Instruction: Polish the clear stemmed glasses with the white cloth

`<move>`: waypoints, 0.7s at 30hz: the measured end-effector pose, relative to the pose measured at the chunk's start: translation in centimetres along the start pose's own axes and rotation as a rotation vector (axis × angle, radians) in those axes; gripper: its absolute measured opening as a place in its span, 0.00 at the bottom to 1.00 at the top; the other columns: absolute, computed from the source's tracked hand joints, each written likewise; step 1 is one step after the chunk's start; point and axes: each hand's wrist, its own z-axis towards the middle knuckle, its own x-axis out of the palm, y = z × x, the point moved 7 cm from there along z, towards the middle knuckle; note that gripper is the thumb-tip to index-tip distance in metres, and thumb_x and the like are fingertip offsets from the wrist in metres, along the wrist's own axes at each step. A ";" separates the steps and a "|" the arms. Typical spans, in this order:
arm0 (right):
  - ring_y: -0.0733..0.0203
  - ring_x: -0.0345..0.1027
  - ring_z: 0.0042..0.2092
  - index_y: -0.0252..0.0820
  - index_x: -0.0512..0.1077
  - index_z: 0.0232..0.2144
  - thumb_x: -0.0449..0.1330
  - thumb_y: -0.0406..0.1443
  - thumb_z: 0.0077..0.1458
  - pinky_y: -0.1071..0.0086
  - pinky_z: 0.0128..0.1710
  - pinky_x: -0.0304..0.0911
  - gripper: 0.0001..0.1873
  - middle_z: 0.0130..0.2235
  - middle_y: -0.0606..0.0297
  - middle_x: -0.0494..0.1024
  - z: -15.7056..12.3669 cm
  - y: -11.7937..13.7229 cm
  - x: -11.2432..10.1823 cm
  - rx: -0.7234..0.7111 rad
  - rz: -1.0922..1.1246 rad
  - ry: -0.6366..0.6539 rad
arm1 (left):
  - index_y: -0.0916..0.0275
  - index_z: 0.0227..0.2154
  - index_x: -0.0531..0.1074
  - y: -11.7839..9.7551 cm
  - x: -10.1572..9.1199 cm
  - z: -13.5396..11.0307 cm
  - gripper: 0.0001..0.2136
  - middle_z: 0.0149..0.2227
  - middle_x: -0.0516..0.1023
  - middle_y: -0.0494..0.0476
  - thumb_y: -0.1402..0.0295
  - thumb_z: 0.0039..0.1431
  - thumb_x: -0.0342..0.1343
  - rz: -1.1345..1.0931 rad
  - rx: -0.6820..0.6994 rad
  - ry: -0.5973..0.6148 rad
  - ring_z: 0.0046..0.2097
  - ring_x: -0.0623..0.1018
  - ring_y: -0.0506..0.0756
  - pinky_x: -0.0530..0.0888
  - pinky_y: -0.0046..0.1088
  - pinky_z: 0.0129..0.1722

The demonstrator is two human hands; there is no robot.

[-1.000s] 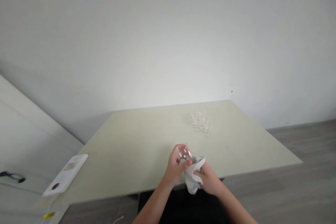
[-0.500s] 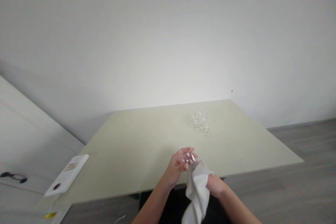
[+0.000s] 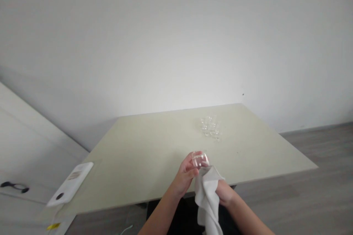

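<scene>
Above the near edge of the table [image 3: 143, 154], the left hand [image 3: 185, 176] grips a small clear glass [image 3: 199, 159] while the right hand [image 3: 224, 192] clutches a white cloth [image 3: 207, 194] just beneath it.

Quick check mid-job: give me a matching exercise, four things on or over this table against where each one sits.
Things:
1. small glass
2. white cloth
3. cluster of glasses
4. white flat box

Places:
A. far on the table, right of its middle
B. by the table's near left corner
C. gripped by the left hand
D. hanging from the right hand

Pairs: 1-C, 2-D, 3-A, 4-B.
</scene>
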 end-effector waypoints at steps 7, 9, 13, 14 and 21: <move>0.52 0.71 0.40 0.40 0.75 0.38 0.68 0.42 0.44 0.57 0.47 0.64 0.19 0.37 0.59 0.79 0.2 0.6 -0.1 -0.055 -0.187 -0.062 | 0.63 0.52 0.70 0.1 -1.8 0.1 0.36 0.37 0.75 0.56 0.52 0.39 0.71 0.105 0.050 -0.143 0.36 0.73 0.52 0.68 0.25 0.36; 0.54 0.71 0.36 0.40 0.75 0.37 0.68 0.45 0.44 0.59 0.43 0.67 0.19 0.34 0.60 0.78 -0.3 -0.1 0.9 0.068 -0.039 -0.003 | 0.63 0.52 0.69 0.1 -1.2 0.0 0.40 0.37 0.76 0.57 0.48 0.36 0.70 0.040 0.035 -0.078 0.36 0.74 0.53 0.69 0.26 0.37; 0.53 0.71 0.38 0.40 0.75 0.35 0.66 0.47 0.45 0.59 0.43 0.67 0.19 0.33 0.60 0.78 -0.4 0.2 2.0 0.067 0.001 0.024 | 0.61 0.51 0.68 -0.1 -0.7 -0.1 0.35 0.43 0.76 0.61 0.49 0.40 0.69 -0.021 0.009 -0.041 0.41 0.75 0.57 0.70 0.31 0.41; 0.52 0.71 0.40 0.40 0.75 0.36 0.66 0.46 0.46 0.58 0.45 0.66 0.18 0.35 0.60 0.78 -0.2 0.5 1.9 0.011 -0.058 0.008 | 0.61 0.50 0.69 -0.2 -1.0 0.0 0.33 0.43 0.76 0.61 0.51 0.42 0.69 0.007 0.021 -0.078 0.41 0.75 0.56 0.70 0.29 0.40; 0.53 0.71 0.42 0.40 0.73 0.40 0.67 0.41 0.46 0.58 0.46 0.65 0.19 0.38 0.60 0.78 0.5 -0.5 1.2 -0.086 -0.200 0.035 | 0.64 0.48 0.73 -0.1 -1.7 0.0 0.37 0.36 0.75 0.56 0.53 0.32 0.73 0.074 0.012 -0.138 0.34 0.72 0.50 0.67 0.22 0.33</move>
